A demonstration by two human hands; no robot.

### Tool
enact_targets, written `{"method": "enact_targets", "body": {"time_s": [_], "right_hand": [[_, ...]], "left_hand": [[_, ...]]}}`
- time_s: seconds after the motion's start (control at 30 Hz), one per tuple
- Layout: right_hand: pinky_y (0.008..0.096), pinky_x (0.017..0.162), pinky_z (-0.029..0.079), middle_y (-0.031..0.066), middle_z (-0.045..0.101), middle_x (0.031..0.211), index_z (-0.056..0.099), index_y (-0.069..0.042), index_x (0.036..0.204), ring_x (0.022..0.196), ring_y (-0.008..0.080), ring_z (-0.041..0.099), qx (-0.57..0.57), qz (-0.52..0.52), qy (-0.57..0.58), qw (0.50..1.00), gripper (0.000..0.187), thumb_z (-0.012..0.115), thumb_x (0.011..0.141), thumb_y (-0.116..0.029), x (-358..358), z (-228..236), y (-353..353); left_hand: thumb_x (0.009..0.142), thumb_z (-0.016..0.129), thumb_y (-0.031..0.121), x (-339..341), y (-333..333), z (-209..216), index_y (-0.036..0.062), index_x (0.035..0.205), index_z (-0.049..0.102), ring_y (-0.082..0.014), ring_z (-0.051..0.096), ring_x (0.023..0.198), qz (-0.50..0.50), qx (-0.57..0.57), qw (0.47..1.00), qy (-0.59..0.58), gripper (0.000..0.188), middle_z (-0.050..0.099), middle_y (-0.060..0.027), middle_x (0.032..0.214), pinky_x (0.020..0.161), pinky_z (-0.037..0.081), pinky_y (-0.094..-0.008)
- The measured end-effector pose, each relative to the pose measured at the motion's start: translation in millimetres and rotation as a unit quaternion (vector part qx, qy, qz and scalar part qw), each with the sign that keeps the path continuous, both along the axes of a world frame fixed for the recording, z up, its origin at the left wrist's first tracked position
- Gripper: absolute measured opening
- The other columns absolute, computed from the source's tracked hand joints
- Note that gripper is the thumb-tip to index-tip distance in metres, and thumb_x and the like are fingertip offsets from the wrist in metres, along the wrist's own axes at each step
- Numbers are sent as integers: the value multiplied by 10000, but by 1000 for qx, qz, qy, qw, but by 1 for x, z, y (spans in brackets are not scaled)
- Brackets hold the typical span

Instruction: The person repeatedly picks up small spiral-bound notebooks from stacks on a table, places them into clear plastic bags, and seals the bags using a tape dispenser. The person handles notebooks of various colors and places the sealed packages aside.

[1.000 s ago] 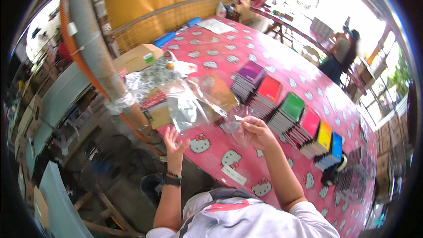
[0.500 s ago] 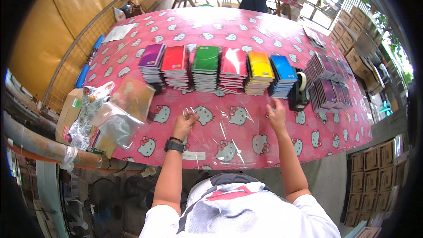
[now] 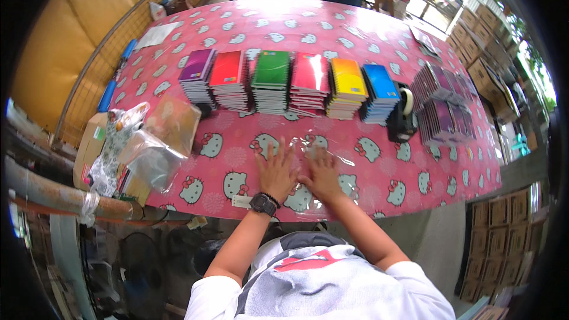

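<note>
The left hand (image 3: 275,169) and right hand (image 3: 323,178) lie flat, side by side, fingers spread, pinching nothing, on a clear plastic sheet (image 3: 345,172) at the near middle of the pink table (image 3: 379,198). It looks light, floppy and slippery, so its edges seem best to hold. Farther off stand notebook stacks (image 3: 305,86).

"How many notebook stacks (image 3: 271,86) stand left of the tape dispenser (image 3: 402,125)?"
"Six, and just one dispenser."
"Hands?"
"One left hand (image 3: 276,170), one right hand (image 3: 323,179): two, also left of it."
</note>
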State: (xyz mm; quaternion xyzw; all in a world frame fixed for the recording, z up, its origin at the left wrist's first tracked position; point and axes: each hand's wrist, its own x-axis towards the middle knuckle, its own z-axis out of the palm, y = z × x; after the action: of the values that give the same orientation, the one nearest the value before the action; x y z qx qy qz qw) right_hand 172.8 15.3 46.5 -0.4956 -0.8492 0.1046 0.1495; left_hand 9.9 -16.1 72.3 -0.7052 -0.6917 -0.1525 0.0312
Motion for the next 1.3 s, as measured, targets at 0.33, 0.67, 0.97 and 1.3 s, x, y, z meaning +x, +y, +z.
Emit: {"method": "enact_targets", "body": {"time_s": [0.33, 0.67, 0.97, 1.3], "right_hand": [[463, 1021, 226, 121, 482, 1296, 483, -87, 1271, 1204, 295, 421, 205, -68, 125, 968, 483, 590, 847, -290, 12, 21, 38], [403, 867, 377, 56, 597, 1024, 589, -104, 1037, 1007, 218, 543, 238, 264, 108, 928, 294, 616, 744, -104, -260, 127, 136], [425, 866, 503, 112, 521, 1208, 530, -132, 1214, 1129, 309, 515, 103, 242, -154, 952, 601, 756, 687, -310, -378, 143, 214], [398, 725, 534, 143, 672, 895, 670, -69, 868, 842, 295, 662, 172, 320, -115, 925, 226, 589, 759, -249, -374, 137, 236]], "left_hand": [[836, 580, 368, -57, -8, -41, 124, 1409, 340, -364, 135, 1392, 14, -5, 993, -114, 668, 207, -140, 1505, 1040, 181, -638], [734, 633, 52, -134, -28, 18, 71, 1036, 630, -316, 452, 1165, 47, 228, 922, -311, 303, 516, -120, 1253, 1019, 329, -428], [768, 583, 16, -189, -48, 24, 44, 961, 651, -267, 545, 1027, 170, 285, 858, -393, 207, 574, -116, 1146, 899, 434, -368], [776, 572, 8, -201, -50, 37, 41, 951, 650, -218, 570, 969, 153, 291, 845, -422, 193, 581, -107, 1119, 797, 456, -308]]}}
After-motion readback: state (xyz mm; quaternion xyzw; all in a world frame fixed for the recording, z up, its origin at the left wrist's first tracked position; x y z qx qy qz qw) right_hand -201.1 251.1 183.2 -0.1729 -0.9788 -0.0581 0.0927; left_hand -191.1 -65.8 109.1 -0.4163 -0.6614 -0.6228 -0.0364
